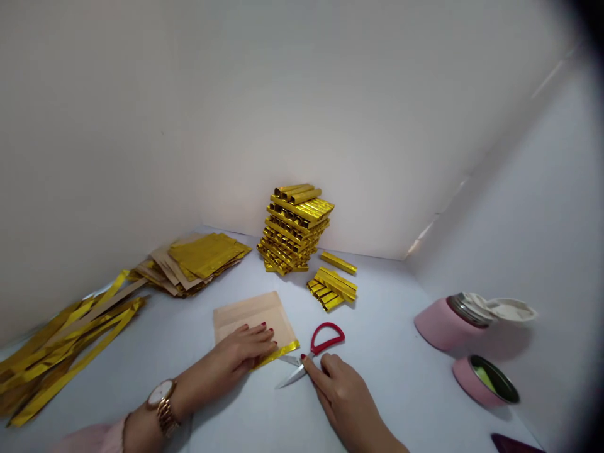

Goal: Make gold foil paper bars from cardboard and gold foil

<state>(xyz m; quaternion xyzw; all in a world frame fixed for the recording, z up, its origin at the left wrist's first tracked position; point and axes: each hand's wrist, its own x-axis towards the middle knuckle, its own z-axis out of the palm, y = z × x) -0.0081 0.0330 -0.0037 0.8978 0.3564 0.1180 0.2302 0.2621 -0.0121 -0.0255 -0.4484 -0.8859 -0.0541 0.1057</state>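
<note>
Hands apart: left hand (238, 352) pressed flat on a gold-edged paper sheet (250, 316), covering its corner; right hand (342, 399) beside it, forefinger (311, 371) on red-handled scissors (328, 336), their pivot partly hidden.

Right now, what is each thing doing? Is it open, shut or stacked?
Left hand, pressing flat on the paper.
Right hand, fingertip touching the scissors.
Scissors, lying flat, blades apart.
Tan paper sheet, flat, gold foil along its edge.
Gold foil tubes, stacked in crisscross layers.
Pink flask, on its side, lid off.
</note>
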